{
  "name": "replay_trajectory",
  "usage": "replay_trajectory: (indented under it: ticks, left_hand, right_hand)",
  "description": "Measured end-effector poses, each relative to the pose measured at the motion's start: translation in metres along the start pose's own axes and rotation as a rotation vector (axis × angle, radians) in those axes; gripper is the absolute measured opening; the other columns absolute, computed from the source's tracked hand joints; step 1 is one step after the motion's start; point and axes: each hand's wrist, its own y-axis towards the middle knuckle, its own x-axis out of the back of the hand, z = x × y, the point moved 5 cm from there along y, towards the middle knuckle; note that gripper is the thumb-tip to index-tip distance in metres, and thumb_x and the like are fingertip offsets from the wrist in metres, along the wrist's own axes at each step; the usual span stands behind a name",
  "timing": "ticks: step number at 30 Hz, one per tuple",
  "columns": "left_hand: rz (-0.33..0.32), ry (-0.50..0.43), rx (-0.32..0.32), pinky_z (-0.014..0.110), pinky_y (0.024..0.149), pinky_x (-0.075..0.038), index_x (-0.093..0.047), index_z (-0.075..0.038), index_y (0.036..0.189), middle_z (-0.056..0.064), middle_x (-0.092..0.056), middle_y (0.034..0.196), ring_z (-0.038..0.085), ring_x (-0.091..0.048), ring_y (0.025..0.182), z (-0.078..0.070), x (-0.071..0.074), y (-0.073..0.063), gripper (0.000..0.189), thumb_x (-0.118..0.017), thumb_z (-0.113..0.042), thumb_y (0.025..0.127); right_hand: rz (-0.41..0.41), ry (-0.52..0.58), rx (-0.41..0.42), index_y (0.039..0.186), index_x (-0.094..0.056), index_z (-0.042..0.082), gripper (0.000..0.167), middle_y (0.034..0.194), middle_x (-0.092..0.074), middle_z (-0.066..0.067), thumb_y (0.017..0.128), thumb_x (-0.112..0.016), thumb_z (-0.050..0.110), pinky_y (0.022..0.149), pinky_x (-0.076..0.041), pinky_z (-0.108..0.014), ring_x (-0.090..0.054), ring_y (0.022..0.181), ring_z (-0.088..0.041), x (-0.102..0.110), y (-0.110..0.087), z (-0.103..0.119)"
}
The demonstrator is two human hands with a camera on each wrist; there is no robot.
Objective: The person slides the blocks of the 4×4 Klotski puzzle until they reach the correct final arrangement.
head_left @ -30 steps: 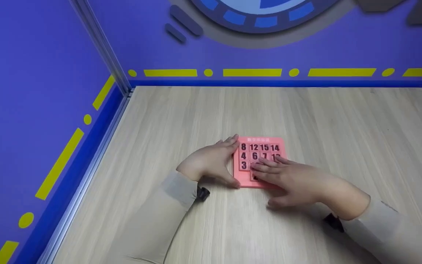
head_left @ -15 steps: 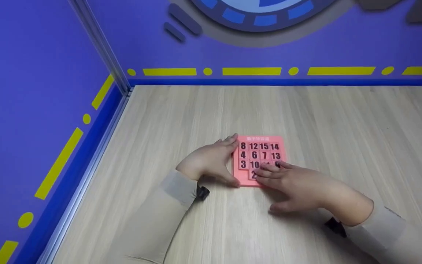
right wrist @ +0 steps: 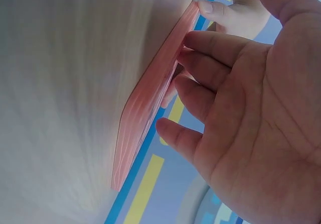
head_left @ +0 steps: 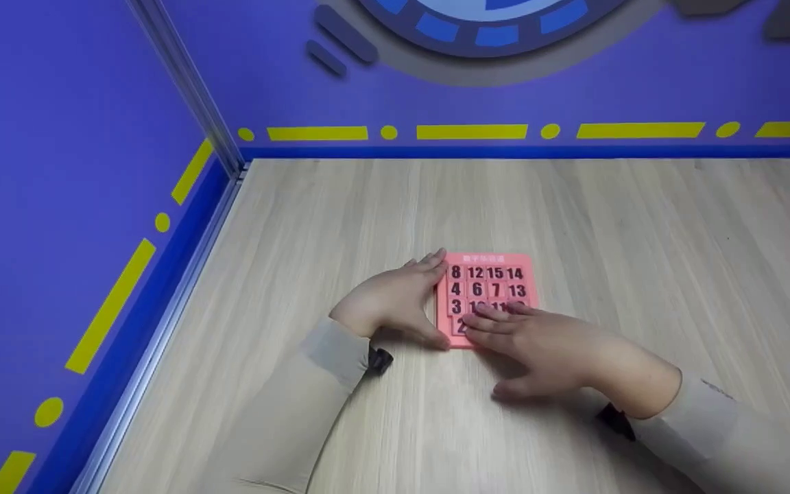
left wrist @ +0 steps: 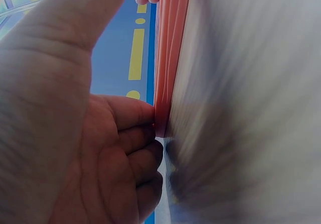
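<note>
A pink sliding number puzzle (head_left: 518, 261) lies flat on the wooden table, its rows of numbered tiles facing up. My left hand (head_left: 395, 298) holds it along the left side, thumb at the near corner and fingertips at the far corner. In the left wrist view those fingers (left wrist: 135, 112) bend in against the pink edge. Over the near right part of the board, my right hand (head_left: 553, 343) has its fingers extended, fingertips on the bottom-row tile 2 (head_left: 460, 326). The remaining bottom-row tiles are hidden under that hand. The right wrist view shows the right palm (right wrist: 266, 118) beside the board.
The wood-grain table (head_left: 340, 213) extends around the puzzle. A blue wall with yellow marks (head_left: 470, 131) stands behind it, and another blue panel (head_left: 59, 206) with a metal rail (head_left: 162, 384) runs along the left.
The right hand first drew back slightly to the right, then moved left. Tile 2 has slid left into the gap at the bottom-left. The left hand stays in place.
</note>
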Motion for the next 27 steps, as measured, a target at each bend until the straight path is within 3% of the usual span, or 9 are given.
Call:
replay_trajectory:
  ticks: [9,16,27]
  left_hand:
    - [-0.001,0.0,-0.008,0.039,0.148,-0.015,-0.021,-0.005,0.18,0.004,-0.005,0.193,0.023,-0.009,0.18,0.0,-0.002,0.001,0.14,-0.098,-0.061,0.078]
    - [0.008,-0.002,0.004,0.04,0.148,-0.015,-0.018,-0.007,0.181,0.003,-0.003,0.193,0.025,-0.009,0.18,-0.001,-0.002,0.001,0.141,-0.098,-0.062,0.078]
    - [0.006,-0.003,-0.002,0.037,0.148,-0.012,-0.018,-0.006,0.181,0.004,-0.003,0.193,0.02,-0.007,0.18,0.0,-0.001,0.001,0.14,-0.099,-0.059,0.079]
  right_hand:
    - [0.021,0.013,0.002,0.176,-0.043,0.012,0.09,0.186,-0.037,-0.006,0.104,-0.072,0.058,0.141,-0.032,-0.064,-0.036,0.173,-0.035,-0.004,0.002,0.001]
    - [0.011,0.039,-0.016,0.178,-0.038,0.014,0.092,0.188,-0.032,-0.004,0.105,-0.072,0.06,0.143,-0.028,-0.064,-0.031,0.175,-0.034,-0.002,-0.011,-0.006]
    - [0.019,0.069,-0.091,0.171,-0.051,0.011,0.086,0.181,-0.045,-0.01,0.105,-0.071,0.061,0.141,-0.028,-0.069,-0.04,0.171,-0.038,0.0,-0.033,-0.017]
